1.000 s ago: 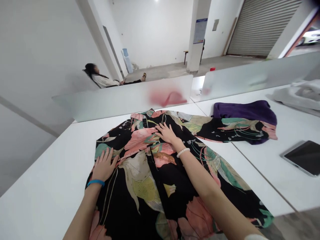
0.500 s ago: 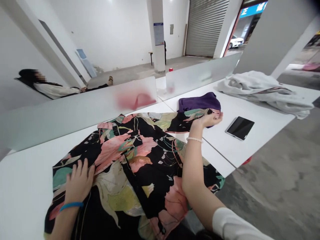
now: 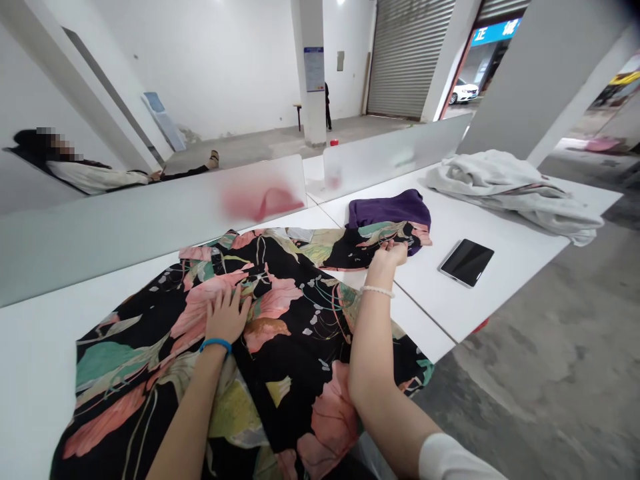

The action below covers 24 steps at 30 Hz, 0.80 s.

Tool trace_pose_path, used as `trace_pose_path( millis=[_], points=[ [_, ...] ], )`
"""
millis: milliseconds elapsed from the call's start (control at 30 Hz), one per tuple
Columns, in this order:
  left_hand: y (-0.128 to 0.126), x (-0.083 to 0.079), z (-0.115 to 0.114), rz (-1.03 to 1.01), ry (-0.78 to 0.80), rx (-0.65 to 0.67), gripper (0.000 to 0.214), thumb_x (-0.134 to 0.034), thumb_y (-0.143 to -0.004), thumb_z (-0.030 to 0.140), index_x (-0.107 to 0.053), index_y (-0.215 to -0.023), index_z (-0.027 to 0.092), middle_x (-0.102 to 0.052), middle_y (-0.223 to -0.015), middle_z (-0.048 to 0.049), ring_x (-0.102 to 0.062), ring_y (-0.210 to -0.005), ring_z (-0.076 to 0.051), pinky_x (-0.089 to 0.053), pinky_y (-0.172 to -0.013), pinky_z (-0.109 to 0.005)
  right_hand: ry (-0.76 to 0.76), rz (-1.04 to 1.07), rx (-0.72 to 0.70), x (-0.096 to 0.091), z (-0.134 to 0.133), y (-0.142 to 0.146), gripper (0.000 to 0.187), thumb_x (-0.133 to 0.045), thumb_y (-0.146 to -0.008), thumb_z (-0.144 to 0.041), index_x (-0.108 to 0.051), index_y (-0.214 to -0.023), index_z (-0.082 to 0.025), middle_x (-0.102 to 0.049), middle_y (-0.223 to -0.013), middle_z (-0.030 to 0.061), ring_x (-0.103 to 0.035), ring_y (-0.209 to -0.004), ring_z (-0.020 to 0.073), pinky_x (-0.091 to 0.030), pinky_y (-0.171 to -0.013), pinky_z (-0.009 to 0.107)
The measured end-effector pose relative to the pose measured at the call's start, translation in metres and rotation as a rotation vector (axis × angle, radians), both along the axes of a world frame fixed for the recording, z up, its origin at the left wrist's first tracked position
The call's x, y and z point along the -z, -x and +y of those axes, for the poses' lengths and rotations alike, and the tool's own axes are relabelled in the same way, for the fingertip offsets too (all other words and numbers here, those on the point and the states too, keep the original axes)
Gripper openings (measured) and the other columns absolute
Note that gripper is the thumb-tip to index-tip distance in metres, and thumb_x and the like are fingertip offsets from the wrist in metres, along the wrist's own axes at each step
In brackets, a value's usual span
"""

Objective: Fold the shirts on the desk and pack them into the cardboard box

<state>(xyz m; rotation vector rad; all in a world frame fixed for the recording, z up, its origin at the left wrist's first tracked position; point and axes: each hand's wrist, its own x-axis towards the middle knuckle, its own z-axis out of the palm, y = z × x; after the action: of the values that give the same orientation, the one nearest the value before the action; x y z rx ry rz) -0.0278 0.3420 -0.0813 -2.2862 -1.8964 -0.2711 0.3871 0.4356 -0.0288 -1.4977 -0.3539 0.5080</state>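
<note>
The left hand (image 3: 227, 317) lies flat on the flowery shirt (image 3: 300, 393), with its fingers spread out and its palm down. It is on the upper front, on a big pink flower. A blue band (image 3: 216, 344) goes around that wrist.

The right hand (image 3: 394, 253) is at the near edge of the sleeve (image 3: 355, 247), close to the cuff. Its fingers are bent, but I cannot tell if they pinch the cloth. A white bracelet (image 3: 377, 291) goes around that wrist.

The shirt is black with pink, green and yellow shapes. It lies spread out on the white table (image 3: 37, 360), with its collar (image 3: 200, 253) near the cloudy screen (image 3: 125, 230). The sleeve goes out to the right and lies over part of a purple cloth (image 3: 383, 208).

A phone (image 3: 468, 262) lies to the right of the right hand, not touching it. Farther back is a heap of pale cloth (image 3: 505, 180). Behind the screen, a person (image 3: 90, 175) in a white top leans back in a seat.
</note>
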Motion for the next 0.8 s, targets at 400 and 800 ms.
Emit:
trace_pose_path(
  millis=[400,800],
  points=[
    [-0.007,-0.007,-0.003,-0.279,-0.031,-0.099,0.044,-0.046,-0.083,0.035,-0.059,-0.12,0.015,-0.044,-0.14,-0.0204,-0.029,-0.135,-0.037,-0.015,-0.107,-0.062,-0.129,0.002,-0.075,-0.023,0.007,0.009,0.033,-0.029,-0.095,-0.021,-0.048,-0.122,-0.016,-0.051,-0.116,0.0123,-0.058,-0.101,0.0183,-0.054,-0.072,0.031],
    [0.028,-0.047,-0.007,-1.893,-0.212,-0.238,0.037,-0.042,-0.085,0.045,-0.058,-0.104,0.018,-0.058,-0.123,-0.0136,-0.057,-0.113,-0.022,-0.044,-0.099,-0.042,-0.084,-1.214,-0.998,-0.074,0.003,0.2,0.039,-0.047,-0.092,-0.028,-0.046,-0.131,-0.023,-0.051,-0.127,0.01,-0.051,-0.114,0.0234,-0.049,-0.087,0.04]
  ],
)
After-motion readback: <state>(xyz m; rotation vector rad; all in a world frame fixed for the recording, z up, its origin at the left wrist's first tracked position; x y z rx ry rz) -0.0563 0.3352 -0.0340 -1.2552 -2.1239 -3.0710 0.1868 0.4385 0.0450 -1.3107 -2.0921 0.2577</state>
